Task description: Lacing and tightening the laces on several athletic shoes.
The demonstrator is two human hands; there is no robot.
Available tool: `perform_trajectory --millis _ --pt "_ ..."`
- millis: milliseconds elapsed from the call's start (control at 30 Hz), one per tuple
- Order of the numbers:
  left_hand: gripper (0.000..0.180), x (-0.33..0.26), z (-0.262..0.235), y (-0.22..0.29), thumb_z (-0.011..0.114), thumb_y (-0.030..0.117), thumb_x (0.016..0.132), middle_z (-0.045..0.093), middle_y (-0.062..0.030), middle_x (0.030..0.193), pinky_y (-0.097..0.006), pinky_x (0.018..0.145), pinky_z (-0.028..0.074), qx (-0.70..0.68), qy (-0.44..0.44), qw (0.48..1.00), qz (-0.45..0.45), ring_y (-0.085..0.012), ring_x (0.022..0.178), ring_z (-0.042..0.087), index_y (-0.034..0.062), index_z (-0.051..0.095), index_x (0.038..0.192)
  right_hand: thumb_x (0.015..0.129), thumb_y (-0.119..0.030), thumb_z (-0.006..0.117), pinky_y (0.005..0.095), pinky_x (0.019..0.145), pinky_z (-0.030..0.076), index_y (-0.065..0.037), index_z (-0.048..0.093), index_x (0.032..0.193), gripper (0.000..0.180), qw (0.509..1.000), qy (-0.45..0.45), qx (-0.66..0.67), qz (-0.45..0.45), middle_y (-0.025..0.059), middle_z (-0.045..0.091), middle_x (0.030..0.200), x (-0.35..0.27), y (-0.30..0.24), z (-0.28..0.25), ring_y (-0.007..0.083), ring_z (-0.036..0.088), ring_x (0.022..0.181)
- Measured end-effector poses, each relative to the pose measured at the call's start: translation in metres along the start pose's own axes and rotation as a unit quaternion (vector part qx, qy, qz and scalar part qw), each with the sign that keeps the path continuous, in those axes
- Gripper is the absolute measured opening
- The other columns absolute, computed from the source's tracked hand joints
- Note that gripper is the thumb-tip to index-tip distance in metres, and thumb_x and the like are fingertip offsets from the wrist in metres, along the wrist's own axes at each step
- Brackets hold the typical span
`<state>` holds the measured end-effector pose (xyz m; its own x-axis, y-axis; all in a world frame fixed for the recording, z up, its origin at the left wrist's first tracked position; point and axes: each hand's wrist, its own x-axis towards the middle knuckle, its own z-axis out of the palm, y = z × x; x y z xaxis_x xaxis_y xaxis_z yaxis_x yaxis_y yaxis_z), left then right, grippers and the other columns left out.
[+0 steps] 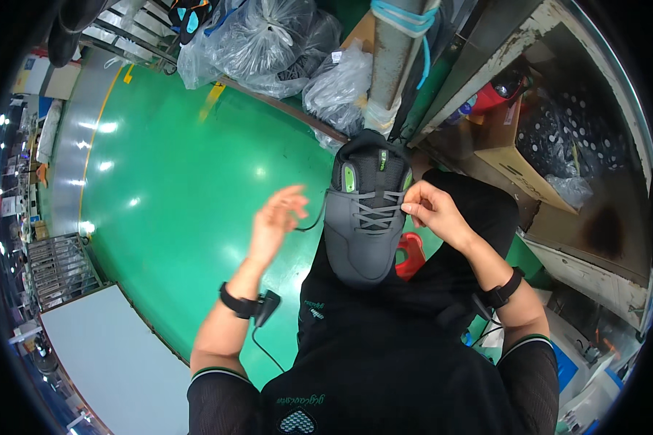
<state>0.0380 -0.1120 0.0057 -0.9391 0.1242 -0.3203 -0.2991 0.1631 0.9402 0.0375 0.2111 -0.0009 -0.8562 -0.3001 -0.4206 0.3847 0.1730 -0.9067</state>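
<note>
A dark grey lace-up shoe (pixel 365 246) rests in front of me, toe toward me, by my dark-trousered legs. Its grey shoelace (pixel 376 215) crosses over the tongue, and green accents mark both sides of the collar. To the shoe's left, my left hand (pixel 277 217) is raised with curled fingers, slightly blurred. A dark lace end loops from the shoe's left side to those fingers. At the right row of eyelets, my right hand (pixel 434 210) pinches the lace with thumb and forefinger.
Clear plastic bags (pixel 268 43) lie on a low rack ahead, beside a metal post (pixel 393 61). To the right, a metal shelf holds an open cardboard box (pixel 519 156). A red plastic piece (pixel 411 255) shows beside the shoe. A white tabletop (pixel 123 362) stands at lower left.
</note>
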Motion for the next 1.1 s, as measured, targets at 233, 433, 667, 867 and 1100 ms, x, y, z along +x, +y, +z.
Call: perform_trajectory --millis 233,433,667,867,1100 --pt "0.018 0.005 -0.193 0.015 0.048 0.011 0.094 0.063 -0.0125 0.077 -0.036 0.057 0.048 0.575 0.439 0.676 0.137 -0.0273 0.061 0.059 0.0066 0.058 0.108 0.088 0.0 0.061 0.0218 0.06 0.048 -0.002 0.049 0.101 0.018 0.984 0.065 0.16 -0.045 0.0015 0.057 0.081 -0.008 0.022 0.003 0.0085 0.059 0.067" --pt "0.035 0.013 0.006 0.056 0.064 -0.006 0.074 0.055 -0.0115 0.098 -0.033 0.069 0.051 0.464 0.007 0.802 0.375 -0.0269 0.087 0.06 0.0088 0.063 0.106 0.09 0.006 0.053 0.0248 0.071 0.053 0.002 0.05 0.107 0.018 0.972 0.134 0.19 -0.046 0.0054 0.057 0.089 -0.016 0.022 0.007 0.014 0.064 0.08" --pt "0.017 0.02 0.074 0.057 0.067 0.002 0.072 0.053 -0.0063 0.086 -0.035 0.068 0.049 0.547 -0.116 0.744 0.367 -0.0253 0.081 0.058 0.0092 0.063 0.087 0.091 0.003 0.053 0.027 0.081 0.054 0.004 0.054 0.107 0.015 0.96 0.177 0.213 -0.05 0.008 0.061 0.095 -0.031 0.014 -0.011 0.0162 0.065 0.086" --pt "0.005 0.01 0.065 0.059 0.062 0.004 0.077 0.053 -0.0077 0.084 -0.038 0.07 0.046 0.387 -0.215 0.876 0.192 -0.0286 0.084 0.057 0.0058 0.058 0.076 0.097 -0.011 0.051 0.026 0.078 0.054 0.003 0.059 0.105 0.019 0.945 0.232 0.223 -0.059 0.0093 0.064 0.099 -0.058 0.022 -0.053 0.0142 0.064 0.083" --pt "0.033 0.009 0.094 0.01 0.068 0.015 0.085 0.047 -0.0046 0.071 -0.032 0.056 0.044 0.295 0.085 0.946 0.107 -0.0182 0.063 0.051 0.0008 0.044 0.104 0.092 -0.017 0.052 0.0195 0.049 0.027 -0.011 0.065 0.097 0.015 0.863 0.503 0.041 0.012 -0.007 0.046 0.07 -0.188 0.183 -0.271 0.0052 0.037 0.056"
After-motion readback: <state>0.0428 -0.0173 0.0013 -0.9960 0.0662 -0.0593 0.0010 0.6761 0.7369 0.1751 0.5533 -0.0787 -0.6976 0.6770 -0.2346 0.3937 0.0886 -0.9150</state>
